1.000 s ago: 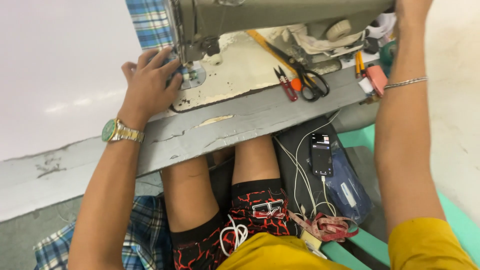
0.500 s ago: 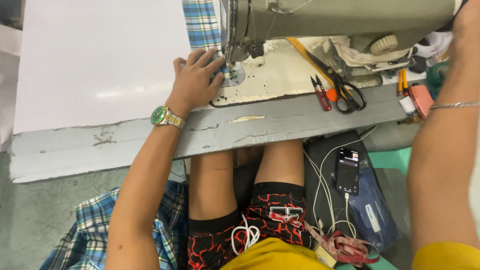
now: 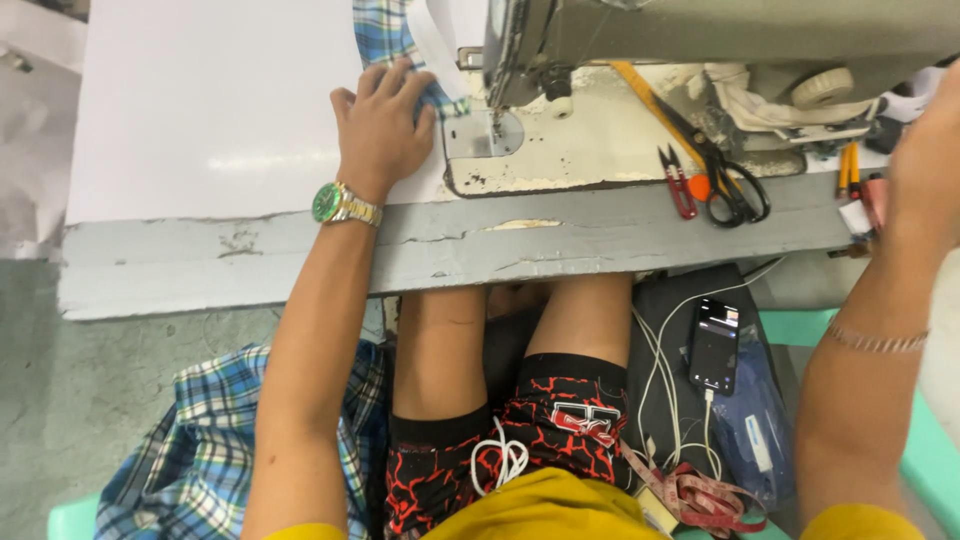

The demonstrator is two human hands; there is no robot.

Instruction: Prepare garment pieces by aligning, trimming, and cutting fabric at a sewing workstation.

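Pressing flat, fingers spread, left hand (image 3: 383, 125) pins plaid fabric (image 3: 385, 35) just left of the sewing machine's needle plate (image 3: 480, 135), cloth's long run stretching away past the needle; nearer hand by far. Right of the needle plate: black scissors (image 3: 725, 175), then right hand (image 3: 925, 160), raised, grip hidden. Same hold as earlier; only the view shifted.
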